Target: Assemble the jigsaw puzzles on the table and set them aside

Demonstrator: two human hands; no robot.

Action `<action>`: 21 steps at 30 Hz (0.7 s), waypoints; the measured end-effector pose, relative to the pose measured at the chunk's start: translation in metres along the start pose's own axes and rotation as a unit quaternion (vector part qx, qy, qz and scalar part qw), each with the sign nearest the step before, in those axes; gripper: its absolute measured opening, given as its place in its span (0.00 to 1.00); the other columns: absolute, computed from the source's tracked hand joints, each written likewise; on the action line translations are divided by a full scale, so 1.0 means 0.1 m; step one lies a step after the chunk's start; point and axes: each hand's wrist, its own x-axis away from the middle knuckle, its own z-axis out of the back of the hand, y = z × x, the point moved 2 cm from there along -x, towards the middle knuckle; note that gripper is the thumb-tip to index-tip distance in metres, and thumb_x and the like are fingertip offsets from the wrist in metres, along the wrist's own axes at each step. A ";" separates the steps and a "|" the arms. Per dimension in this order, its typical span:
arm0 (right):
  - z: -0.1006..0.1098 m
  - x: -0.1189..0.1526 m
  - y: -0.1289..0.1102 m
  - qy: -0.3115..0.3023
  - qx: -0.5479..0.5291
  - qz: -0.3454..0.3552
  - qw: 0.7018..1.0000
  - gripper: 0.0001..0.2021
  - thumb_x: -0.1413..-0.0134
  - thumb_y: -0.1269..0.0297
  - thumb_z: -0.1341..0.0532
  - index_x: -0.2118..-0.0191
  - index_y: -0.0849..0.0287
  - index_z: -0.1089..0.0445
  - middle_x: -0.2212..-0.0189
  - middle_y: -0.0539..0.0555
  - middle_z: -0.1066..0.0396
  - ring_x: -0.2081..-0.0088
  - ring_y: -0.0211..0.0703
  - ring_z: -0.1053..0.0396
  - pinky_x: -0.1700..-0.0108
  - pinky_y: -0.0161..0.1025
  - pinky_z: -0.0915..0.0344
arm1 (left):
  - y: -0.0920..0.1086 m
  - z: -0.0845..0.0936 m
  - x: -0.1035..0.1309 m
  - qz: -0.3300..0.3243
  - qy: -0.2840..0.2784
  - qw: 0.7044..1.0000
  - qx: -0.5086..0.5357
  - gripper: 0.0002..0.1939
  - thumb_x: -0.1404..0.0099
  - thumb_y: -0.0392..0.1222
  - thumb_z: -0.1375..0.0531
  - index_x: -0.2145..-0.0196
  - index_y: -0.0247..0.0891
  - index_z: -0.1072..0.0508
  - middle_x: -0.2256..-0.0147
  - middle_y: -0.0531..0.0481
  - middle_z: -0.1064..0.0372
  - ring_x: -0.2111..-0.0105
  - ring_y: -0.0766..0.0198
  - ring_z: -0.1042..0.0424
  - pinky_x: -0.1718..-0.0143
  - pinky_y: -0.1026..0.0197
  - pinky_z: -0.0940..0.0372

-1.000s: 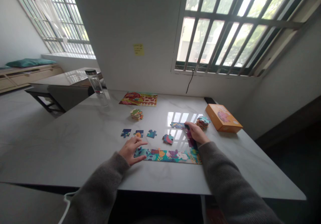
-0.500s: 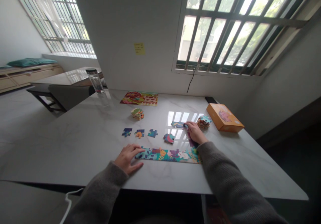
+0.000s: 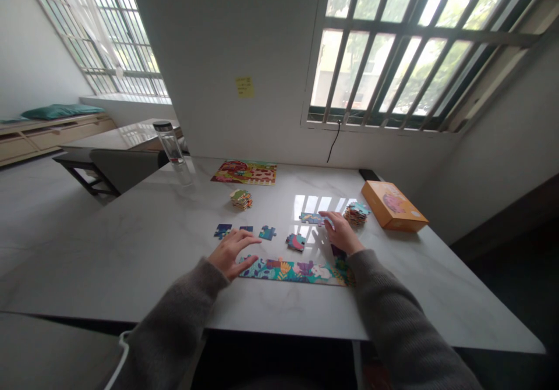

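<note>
My left hand (image 3: 233, 252) hovers with fingers spread over the left end of an assembled jigsaw strip (image 3: 286, 269) that shows a white rabbit and plants. It partly covers a row of loose pieces, among them a dark blue piece (image 3: 222, 230) and a teal-blue piece (image 3: 268, 233). My right hand (image 3: 343, 234) is at the far end of the assembly's right side, its fingers stretched out and apart at a short joined blue section (image 3: 311, 218). Whether the fingertips press on it is hard to tell. A pink-and-blue piece (image 3: 296, 241) lies between the hands.
A stack of puzzle pieces (image 3: 357, 213) stands beyond my right hand, near an orange box (image 3: 393, 205). Another stack (image 3: 241, 199) sits farther left, before a farm-scene puzzle (image 3: 245, 172). A glass bottle (image 3: 170, 144) stands at the table's far left edge.
My left hand has lifted from the strip's left end and moved forward and right, now over the loose pieces. My right hand's fingers have shifted slightly left along the blue section.
</note>
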 end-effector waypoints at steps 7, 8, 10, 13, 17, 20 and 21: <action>-0.17 0.05 -0.66 -0.187 0.013 0.049 0.981 0.24 0.41 0.59 0.37 0.40 0.55 0.35 0.51 0.59 0.29 0.48 0.52 0.33 0.44 0.50 0.36 | -0.24 -0.29 -0.57 0.022 -0.042 0.998 -0.037 0.15 0.36 0.45 0.39 0.52 0.41 0.25 0.56 0.45 0.27 0.54 0.52 0.31 0.48 0.49 0.37; -0.17 0.06 -0.71 -0.200 0.028 0.048 0.978 0.29 0.44 0.57 0.34 0.38 0.54 0.37 0.50 0.60 0.31 0.48 0.53 0.34 0.43 0.51 0.37 | -0.30 -0.33 -0.59 0.032 -0.044 0.997 -0.049 0.17 0.36 0.45 0.38 0.51 0.41 0.25 0.55 0.45 0.28 0.52 0.51 0.32 0.48 0.48 0.38; -0.17 0.08 -0.78 -0.216 0.051 0.045 0.974 0.35 0.49 0.55 0.31 0.36 0.52 0.39 0.48 0.60 0.33 0.46 0.55 0.36 0.42 0.52 0.39 | -0.42 -0.39 -0.57 0.043 -0.050 0.996 -0.061 0.20 0.38 0.45 0.37 0.48 0.41 0.26 0.52 0.44 0.28 0.50 0.50 0.32 0.45 0.47 0.38; -0.18 0.08 -0.80 -0.228 0.054 0.047 0.971 0.34 0.48 0.57 0.31 0.35 0.53 0.39 0.49 0.59 0.33 0.46 0.54 0.37 0.42 0.51 0.39 | -0.55 -0.44 -0.49 0.039 -0.066 0.996 -0.054 0.25 0.40 0.46 0.36 0.45 0.40 0.28 0.48 0.44 0.29 0.47 0.50 0.33 0.42 0.47 0.40; -0.24 0.08 -0.74 -0.222 0.043 0.053 0.973 0.31 0.45 0.62 0.35 0.36 0.56 0.38 0.51 0.60 0.33 0.49 0.52 0.35 0.44 0.47 0.37 | -0.59 -0.50 -0.44 0.044 -0.087 0.994 -0.042 0.25 0.38 0.43 0.38 0.43 0.40 0.29 0.43 0.43 0.30 0.44 0.51 0.34 0.39 0.47 0.41; -0.26 0.09 -0.65 -0.199 0.048 0.053 0.977 0.29 0.46 0.64 0.36 0.37 0.58 0.36 0.51 0.61 0.32 0.48 0.53 0.35 0.44 0.48 0.36 | -0.54 -0.51 -0.46 0.049 -0.113 0.991 -0.047 0.21 0.36 0.43 0.40 0.45 0.42 0.27 0.42 0.45 0.31 0.43 0.51 0.34 0.39 0.46 0.42; -0.26 0.10 -0.62 -0.189 0.051 0.052 0.979 0.29 0.46 0.65 0.36 0.38 0.58 0.35 0.51 0.61 0.32 0.49 0.53 0.34 0.44 0.48 0.36 | -0.53 -0.50 -0.46 0.053 -0.115 0.991 -0.051 0.19 0.35 0.43 0.40 0.46 0.43 0.26 0.43 0.46 0.30 0.43 0.51 0.33 0.39 0.46 0.42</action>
